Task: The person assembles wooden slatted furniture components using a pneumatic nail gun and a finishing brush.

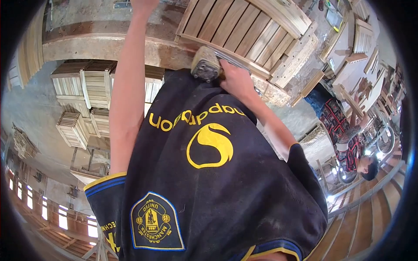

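1. Sanding appeared to be the step in hand. The large pale-brown slatted wooden panel [244,30] was seen lying across the top of the view, its near edge rail just ahead of the person's dark shirt [209,187]. Even passes along the grain of that rail were judged to be what the work called for.
2. Support appeared to be given by the long, dusty, worn wooden bench [109,48], on which the panel seemed to rest. Any overhang would best have been held small, so that no rocking was set up under pressure.
3. Stacks of pale slatted wooden frames [87,95] were seen well apart to the left. A co-worker [348,139] in red-and-black patterned clothes was seen well apart to the right. Neither was judged to be in the way of a stroke.
4. The small grey-tan blocky sanding tool [206,64] was pressed against the panel's near edge, touching it. Whether it was powered or a plain block could not be told. It would best have been laid flat, never tipped onto a corner.
5. The right hand [237,80] was closed firmly round the tool's rear, with the fingers wrapped over it.
6. The left hand [143,3] was cut off by the top of the view, so whether it was open or closed could not be told. The arm was stretched out over the bench, and a steadying press on the panel would have been of use.
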A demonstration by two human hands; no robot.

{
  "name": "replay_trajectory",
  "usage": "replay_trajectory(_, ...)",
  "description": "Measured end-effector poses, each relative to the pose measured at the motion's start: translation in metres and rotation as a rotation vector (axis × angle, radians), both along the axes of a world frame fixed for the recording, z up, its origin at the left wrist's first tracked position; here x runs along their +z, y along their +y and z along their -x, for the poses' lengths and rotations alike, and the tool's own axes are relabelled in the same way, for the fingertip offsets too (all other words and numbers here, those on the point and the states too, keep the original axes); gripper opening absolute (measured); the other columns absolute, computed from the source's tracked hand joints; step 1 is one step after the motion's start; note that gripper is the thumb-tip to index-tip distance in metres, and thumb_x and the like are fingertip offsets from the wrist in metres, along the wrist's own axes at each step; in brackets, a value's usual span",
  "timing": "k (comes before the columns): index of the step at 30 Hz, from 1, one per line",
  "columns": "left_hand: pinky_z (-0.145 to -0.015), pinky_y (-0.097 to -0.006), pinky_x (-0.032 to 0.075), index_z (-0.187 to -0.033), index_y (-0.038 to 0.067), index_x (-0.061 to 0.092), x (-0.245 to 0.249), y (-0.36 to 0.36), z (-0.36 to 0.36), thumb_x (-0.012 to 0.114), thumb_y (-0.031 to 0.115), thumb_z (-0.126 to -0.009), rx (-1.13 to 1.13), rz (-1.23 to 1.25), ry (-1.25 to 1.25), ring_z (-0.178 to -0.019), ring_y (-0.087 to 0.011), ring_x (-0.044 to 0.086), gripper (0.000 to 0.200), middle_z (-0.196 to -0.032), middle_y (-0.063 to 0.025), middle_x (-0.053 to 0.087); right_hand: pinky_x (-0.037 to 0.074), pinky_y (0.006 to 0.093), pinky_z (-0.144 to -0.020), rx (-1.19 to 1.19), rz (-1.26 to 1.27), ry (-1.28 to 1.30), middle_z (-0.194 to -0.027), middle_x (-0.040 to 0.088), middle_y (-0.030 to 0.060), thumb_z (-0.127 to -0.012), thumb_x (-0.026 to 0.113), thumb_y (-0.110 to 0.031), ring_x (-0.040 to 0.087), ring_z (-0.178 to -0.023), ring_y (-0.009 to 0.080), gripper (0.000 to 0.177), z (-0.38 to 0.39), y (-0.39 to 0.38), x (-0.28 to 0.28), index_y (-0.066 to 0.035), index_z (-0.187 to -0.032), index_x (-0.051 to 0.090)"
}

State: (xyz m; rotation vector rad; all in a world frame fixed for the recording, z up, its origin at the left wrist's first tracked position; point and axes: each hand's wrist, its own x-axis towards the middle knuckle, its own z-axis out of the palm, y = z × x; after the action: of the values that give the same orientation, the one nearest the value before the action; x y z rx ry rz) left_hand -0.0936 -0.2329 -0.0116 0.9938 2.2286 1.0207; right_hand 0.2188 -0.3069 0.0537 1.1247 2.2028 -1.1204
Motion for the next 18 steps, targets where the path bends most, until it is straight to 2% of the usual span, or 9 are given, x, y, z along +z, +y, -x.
replay_trajectory(2, -0.053, -0.0340, 0.039, -0.071, -0.003, 0.054, 0.001, -0.001, -0.003, 0.053, 0.016, -0.084, 0.005, -0.044, -0.011, -0.052, -0.0188, 0.049, 0.023, -0.056, -0.0092, 0.053, 0.049, 0.0478, -0.068, -0.030, -0.052, -0.018, -0.084, 0.063, 0.0210, -0.066, 0.064, -0.011, 0.062, -0.078, 0.0389, 0.048, -0.024, -0.002, -0.006, -0.008, -0.111, 0.048)
replay_trajectory(4, -0.053, -0.0339, 0.038, -0.070, -0.003, 0.053, 0.005, 0.000, -0.006, 0.052, 0.016, -0.085, 0.017, -0.087, -0.019, -0.051, -0.0188, 0.048, 0.024, -0.056, -0.0086, 0.052, 0.050, 0.0462, -0.071, 0.010, -0.074, -0.016, -0.090, 0.064, 0.0187, -0.068, 0.064, -0.014, 0.062, -0.082, 0.0376, 0.045, -0.038, 0.000, -0.008, -0.005, -0.109, 0.046)
replay_trajectory(13, -0.053, -0.0329, 0.037, -0.069, -0.001, 0.052, 0.005, -0.001, -0.004, 0.051, 0.016, -0.088, -0.014, -0.038, -0.016, -0.051, -0.0174, 0.044, 0.025, -0.056, -0.0075, 0.048, 0.050, 0.0464, -0.071, -0.036, -0.083, -0.024, -0.091, 0.063, 0.0191, -0.066, 0.067, -0.015, 0.062, -0.081, 0.0382, 0.047, -0.042, -0.002, -0.007, -0.004, -0.108, 0.048)
replay_trajectory(15, -0.053, -0.0329, 0.037, -0.069, 0.000, 0.052, 0.004, -0.001, -0.003, 0.051, 0.015, -0.088, -0.029, -0.028, 0.028, -0.051, -0.0172, 0.044, 0.024, -0.056, -0.0069, 0.049, 0.049, 0.0483, -0.067, -0.067, -0.086, 0.011, -0.079, 0.063, 0.0207, -0.066, 0.066, -0.015, 0.061, -0.077, 0.0393, 0.050, -0.044, -0.002, -0.008, -0.009, -0.113, 0.049)
replay_trajectory(18, -0.052, -0.0319, 0.037, -0.070, 0.000, 0.052, 0.004, -0.003, -0.003, 0.052, 0.015, -0.088, -0.012, -0.027, -0.041, -0.052, -0.0166, 0.046, 0.023, -0.057, -0.0063, 0.050, 0.049, 0.0489, -0.066, -0.029, -0.092, 0.030, -0.078, 0.063, 0.0208, -0.067, 0.066, -0.016, 0.061, -0.075, 0.0395, 0.051, -0.043, 0.000, -0.007, -0.009, -0.114, 0.049)
